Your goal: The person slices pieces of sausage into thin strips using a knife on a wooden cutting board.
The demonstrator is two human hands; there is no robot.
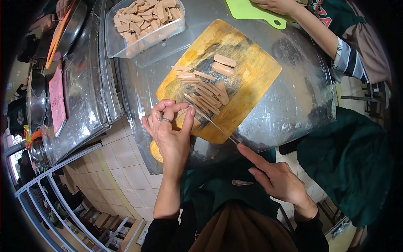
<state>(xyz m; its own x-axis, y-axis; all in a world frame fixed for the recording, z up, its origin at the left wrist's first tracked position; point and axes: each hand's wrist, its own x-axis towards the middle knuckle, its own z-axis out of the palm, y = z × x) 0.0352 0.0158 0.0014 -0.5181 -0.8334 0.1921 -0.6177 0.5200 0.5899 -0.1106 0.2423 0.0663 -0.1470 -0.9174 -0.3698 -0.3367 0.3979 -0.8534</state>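
A wooden cutting board (252, 71) lies on a steel table (302, 96). Several sausage strips (205, 92) lie across the board's middle, with two thicker pieces (224, 65) beyond them. My left hand (170, 126) presses a sausage piece (196, 123) down at the board's near edge, fingers curled over it. My right hand (273, 174) grips a knife (214, 124), index finger stretched along its spine. The thin blade runs up and to the left, right beside my left fingertips and into the sausage.
A clear plastic tub (145, 27) filled with cut sausage strips stands at the far left of the table. Another person's hand (275, 5) rests on a green cutting board (252, 10) at the far edge. Steel trays and a shelf rack stand to the left over tiled floor.
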